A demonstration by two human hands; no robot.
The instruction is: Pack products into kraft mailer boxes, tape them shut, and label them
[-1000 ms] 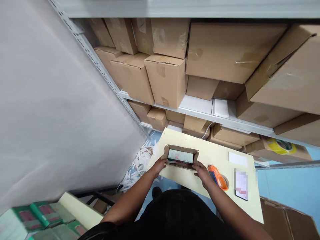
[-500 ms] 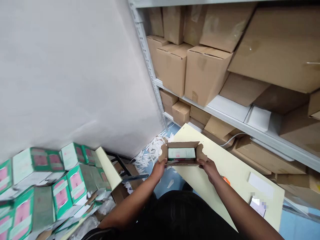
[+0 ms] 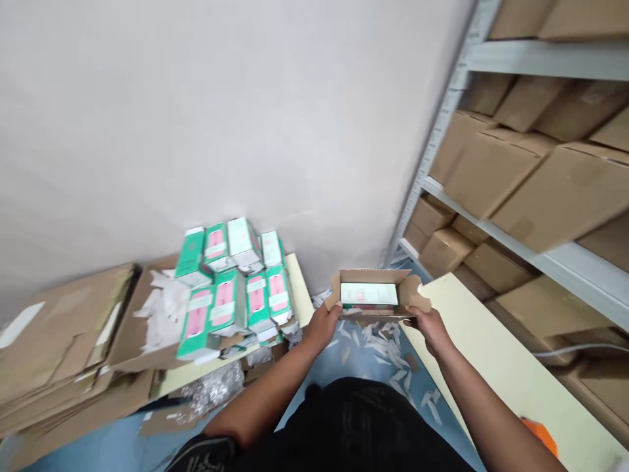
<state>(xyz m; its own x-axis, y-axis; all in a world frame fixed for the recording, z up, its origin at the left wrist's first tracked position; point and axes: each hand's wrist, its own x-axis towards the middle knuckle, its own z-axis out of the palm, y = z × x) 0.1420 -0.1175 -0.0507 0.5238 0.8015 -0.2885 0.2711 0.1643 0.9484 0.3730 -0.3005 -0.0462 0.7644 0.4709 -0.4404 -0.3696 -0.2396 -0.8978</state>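
Note:
Between my two hands I carry an open cardboard box (image 3: 372, 274), held out in front of me above the floor. A pale green and white carton (image 3: 368, 294) lies inside it. My left hand (image 3: 323, 326) grips the box's near left corner, thumb on the rim. At the near right corner my right hand (image 3: 430, 328) is closed on the wall in the same way. The end flaps stand up and outward at both sides.
Green, white and pink cartons (image 3: 225, 298) stand on a table at left, beside an open box of white paper (image 3: 164, 308) and flattened cardboard (image 3: 54, 321). A cream table (image 3: 496, 354) and a shelf rack (image 3: 521, 236) are at right. Paper strips (image 3: 388, 347) litter the floor.
My view has swung left, away from the rack and toward the carton table. The box stays in both hands, now over the floor between the two tables.

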